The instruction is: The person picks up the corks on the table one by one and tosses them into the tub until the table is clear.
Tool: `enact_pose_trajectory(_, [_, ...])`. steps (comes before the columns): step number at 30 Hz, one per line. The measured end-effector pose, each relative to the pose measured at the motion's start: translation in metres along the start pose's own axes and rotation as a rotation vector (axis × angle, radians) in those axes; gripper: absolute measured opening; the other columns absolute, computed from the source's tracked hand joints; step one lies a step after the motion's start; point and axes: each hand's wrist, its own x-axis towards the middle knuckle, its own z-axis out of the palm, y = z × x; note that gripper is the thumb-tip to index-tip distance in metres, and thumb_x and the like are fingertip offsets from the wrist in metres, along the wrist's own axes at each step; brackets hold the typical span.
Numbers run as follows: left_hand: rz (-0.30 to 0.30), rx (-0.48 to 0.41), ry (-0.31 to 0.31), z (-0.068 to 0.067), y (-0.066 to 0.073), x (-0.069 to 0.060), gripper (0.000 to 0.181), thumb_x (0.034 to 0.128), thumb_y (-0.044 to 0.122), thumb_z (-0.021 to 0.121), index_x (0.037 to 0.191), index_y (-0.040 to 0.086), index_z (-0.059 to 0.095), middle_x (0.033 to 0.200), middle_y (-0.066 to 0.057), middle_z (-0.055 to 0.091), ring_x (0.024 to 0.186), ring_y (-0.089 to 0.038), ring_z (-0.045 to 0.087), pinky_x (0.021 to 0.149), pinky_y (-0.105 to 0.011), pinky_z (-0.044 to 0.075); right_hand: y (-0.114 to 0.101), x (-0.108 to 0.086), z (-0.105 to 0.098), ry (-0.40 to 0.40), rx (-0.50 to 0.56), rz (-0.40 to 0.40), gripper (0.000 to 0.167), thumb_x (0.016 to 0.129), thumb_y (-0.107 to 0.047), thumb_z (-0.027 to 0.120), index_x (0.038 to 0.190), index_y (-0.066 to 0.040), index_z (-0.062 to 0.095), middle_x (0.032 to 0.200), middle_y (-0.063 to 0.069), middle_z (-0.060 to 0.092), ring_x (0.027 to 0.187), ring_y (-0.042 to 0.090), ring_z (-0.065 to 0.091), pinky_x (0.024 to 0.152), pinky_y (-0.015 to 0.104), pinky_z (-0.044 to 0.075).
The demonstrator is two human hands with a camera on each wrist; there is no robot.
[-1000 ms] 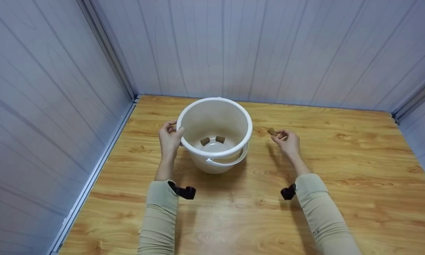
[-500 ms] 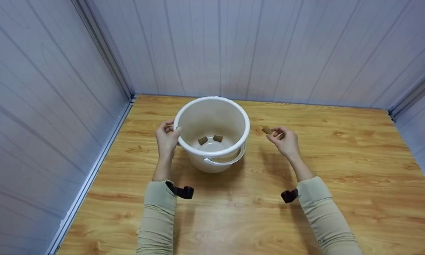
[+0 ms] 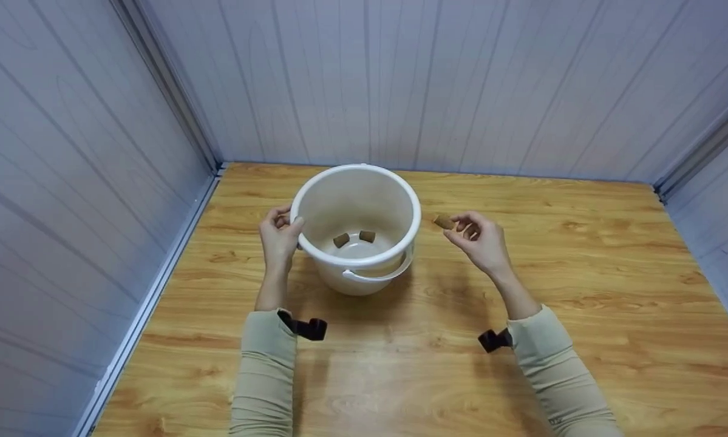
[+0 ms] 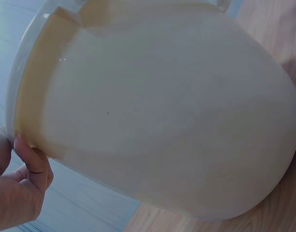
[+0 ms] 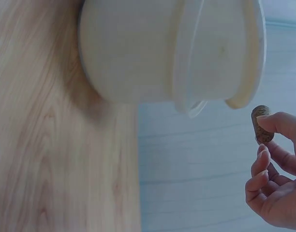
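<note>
A white plastic bucket (image 3: 356, 276) stands upright on the wooden surface, its handle (image 3: 382, 276) hanging down at the front right. Two brown corks, one cork (image 3: 341, 240) and another cork (image 3: 367, 236), lie on the bucket's bottom. My left hand (image 3: 278, 243) pinches the bucket's left rim between thumb and fingers; the left wrist view shows this hand (image 4: 27, 179) at the rim. To the right of the bucket, my right hand (image 3: 482, 246) pinches a third cork (image 3: 442, 222) between thumb and fingertips, apart from the rim. The right wrist view shows this cork (image 5: 262, 124) clearly.
A pale panelled wall (image 3: 461, 91) rises close behind the bucket. Another wall (image 3: 66, 182) stands at the left, with a metal strip along its foot. The wood-grain surface (image 3: 612, 273) extends to the right. Black wrist mounts (image 3: 311, 329) project inward from both sleeves.
My right hand has moved left with the cork, closer to the bucket. My left hand keeps its hold on the rim. The whole head view has shifted slightly.
</note>
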Motion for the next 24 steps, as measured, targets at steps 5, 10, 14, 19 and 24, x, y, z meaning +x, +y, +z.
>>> enact_pose_trajectory(5, [-0.002,-0.003,-0.003,0.0,0.0,0.001,0.033,0.0789,-0.008,0.057,0.111,-0.01,0.06,0.078,-0.01,0.054,0.052,-0.011,0.053,0.036,-0.013,0.041,-0.011,-0.002,0.001,-0.01,0.024,-0.049,0.018,0.081,0.005,0.073,0.096,0.009,0.066,0.079,0.013,0.058,0.06,0.008,0.046,0.052,0.014,0.037])
enact_pose_trajectory(10, [-0.005,-0.006,-0.001,0.0,-0.001,0.001,0.032,0.0791,-0.009,0.056,0.111,-0.01,0.06,0.077,-0.008,0.053,0.053,-0.008,0.052,0.038,-0.013,0.042,-0.015,-0.002,0.003,-0.034,0.071,-0.098,0.018,0.081,0.002,0.075,0.096,0.005,0.068,0.078,0.007,0.057,0.059,0.008,0.046,0.051,0.015,0.038])
enact_pose_trajectory(14, [-0.001,-0.007,-0.001,0.0,-0.001,0.002,0.031,0.0794,-0.01,0.056,0.11,-0.01,0.06,0.076,-0.006,0.052,0.053,-0.007,0.05,0.039,-0.013,0.041,-0.025,0.0,0.006,-0.059,0.063,-0.114,0.018,0.082,0.0,0.075,0.097,0.005,0.068,0.079,0.004,0.057,0.06,0.009,0.047,0.052,0.017,0.039])
enact_pose_trajectory(19, [0.011,-0.02,-0.003,0.0,-0.001,0.002,0.031,0.0792,-0.01,0.056,0.11,-0.01,0.06,0.077,-0.007,0.053,0.055,-0.007,0.051,0.04,-0.014,0.042,-0.036,0.006,0.01,-0.067,0.059,-0.13,0.018,0.082,-0.001,0.075,0.098,0.004,0.069,0.079,0.003,0.057,0.061,0.009,0.047,0.053,0.018,0.039])
enact_pose_trajectory(24, [0.007,-0.01,-0.006,-0.001,0.0,-0.001,0.032,0.079,-0.008,0.054,0.111,-0.01,0.06,0.078,-0.009,0.054,0.053,-0.008,0.05,0.037,-0.013,0.039,-0.043,0.012,0.015,-0.066,0.089,-0.134,0.019,0.081,-0.001,0.075,0.097,0.005,0.069,0.079,0.002,0.056,0.062,0.009,0.047,0.053,0.016,0.039])
